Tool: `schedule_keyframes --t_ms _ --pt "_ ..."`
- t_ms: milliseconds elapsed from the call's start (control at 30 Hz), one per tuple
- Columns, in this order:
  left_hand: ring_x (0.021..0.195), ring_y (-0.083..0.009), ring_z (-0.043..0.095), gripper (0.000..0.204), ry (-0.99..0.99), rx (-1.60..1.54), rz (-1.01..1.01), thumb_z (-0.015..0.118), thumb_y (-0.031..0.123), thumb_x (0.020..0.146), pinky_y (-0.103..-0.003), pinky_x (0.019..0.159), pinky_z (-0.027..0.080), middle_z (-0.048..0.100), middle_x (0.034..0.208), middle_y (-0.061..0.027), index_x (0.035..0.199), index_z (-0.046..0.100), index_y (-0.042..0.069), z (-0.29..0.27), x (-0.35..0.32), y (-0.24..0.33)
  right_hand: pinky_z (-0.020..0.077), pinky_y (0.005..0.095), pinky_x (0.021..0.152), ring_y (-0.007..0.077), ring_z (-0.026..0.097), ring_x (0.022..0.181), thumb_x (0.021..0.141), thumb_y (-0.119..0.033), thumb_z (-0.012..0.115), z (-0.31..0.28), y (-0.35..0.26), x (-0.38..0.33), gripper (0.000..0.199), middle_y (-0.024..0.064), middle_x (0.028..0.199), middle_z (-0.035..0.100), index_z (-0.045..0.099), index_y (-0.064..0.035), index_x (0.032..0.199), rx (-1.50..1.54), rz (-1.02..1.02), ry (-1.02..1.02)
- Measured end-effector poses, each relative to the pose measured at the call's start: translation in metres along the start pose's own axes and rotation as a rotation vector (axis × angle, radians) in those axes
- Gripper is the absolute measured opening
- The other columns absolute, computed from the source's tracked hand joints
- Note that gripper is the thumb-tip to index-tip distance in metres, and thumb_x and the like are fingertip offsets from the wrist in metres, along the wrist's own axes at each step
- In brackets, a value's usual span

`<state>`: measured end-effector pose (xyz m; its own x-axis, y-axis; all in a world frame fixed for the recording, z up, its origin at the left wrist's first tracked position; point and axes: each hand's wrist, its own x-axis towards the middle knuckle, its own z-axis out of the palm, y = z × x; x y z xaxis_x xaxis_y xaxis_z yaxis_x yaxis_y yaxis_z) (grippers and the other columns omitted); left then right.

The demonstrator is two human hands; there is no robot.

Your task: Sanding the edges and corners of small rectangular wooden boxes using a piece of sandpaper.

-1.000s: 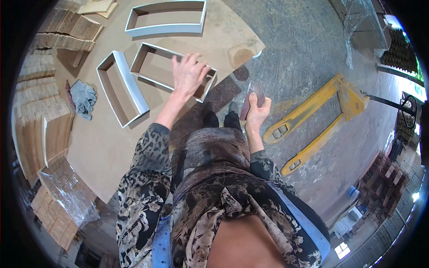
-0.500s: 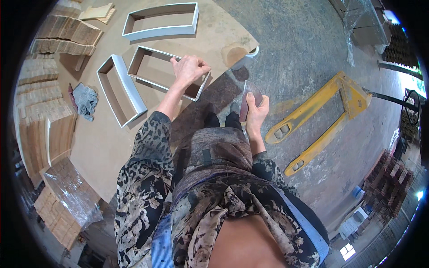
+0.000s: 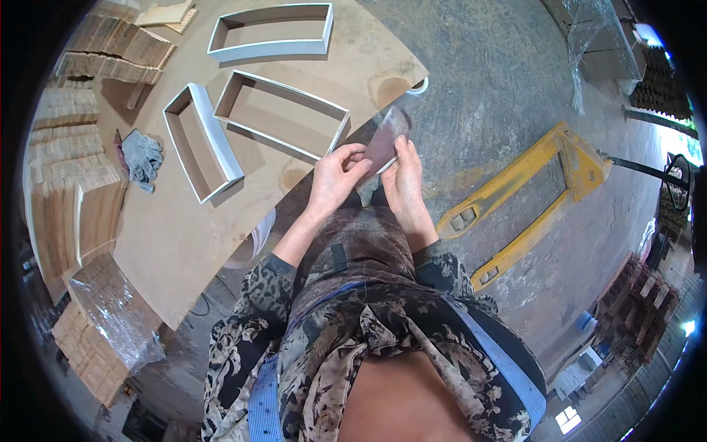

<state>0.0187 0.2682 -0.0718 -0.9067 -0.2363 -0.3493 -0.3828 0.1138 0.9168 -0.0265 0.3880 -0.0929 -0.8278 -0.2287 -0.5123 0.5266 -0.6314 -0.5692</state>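
Holding: both hands pinch a sheet (image 3: 384, 140) just off the counter's (image 3: 184, 236) near right edge.
Left hand (image 3: 335, 177): grips its left edge.
Right hand (image 3: 405, 177): grips its right edge.
Long axis: points far-right, away from both hands.
Nearest frame (image 3: 280, 114): left, on the counter.

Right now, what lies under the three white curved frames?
The white curved frames lie on a bare brown board tabletop, visible through their open middles. Whatever is beneath the board is covered.
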Motion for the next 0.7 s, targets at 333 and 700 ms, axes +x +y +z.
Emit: schedule_keyframes --t_ms 333,700 --pt "0.082 -0.0293 0.059 0.024 -0.161 0.627 0.532 0.064 0.007 0.072 -0.035 0.069 0.048 0.061 0.087 -0.0116 0.095 0.062 0.005 -0.026 -0.004 0.007 0.0391 0.0395 0.085 0.023 0.058 0.095 0.067 -0.021 0.07 0.016 -0.037 -0.005 0.05 0.0065 0.093 0.063 0.052 -0.0088 0.111 -1.727 -0.32 -0.738" --pt "0.092 -0.0291 0.055 0.037 0.322 0.677 0.756 0.067 0.007 0.07 -0.037 0.078 0.044 0.057 0.103 -0.0123 0.105 0.055 0.004 -0.063 -0.012 0.008 0.0393 0.0434 0.092 0.0203 0.059 0.088 0.056 -0.005 0.065 0.001 -0.031 -0.006 0.018 0.0003 0.087 0.065 0.062 -0.0111 0.073 -1.428 -1.418 -0.37"
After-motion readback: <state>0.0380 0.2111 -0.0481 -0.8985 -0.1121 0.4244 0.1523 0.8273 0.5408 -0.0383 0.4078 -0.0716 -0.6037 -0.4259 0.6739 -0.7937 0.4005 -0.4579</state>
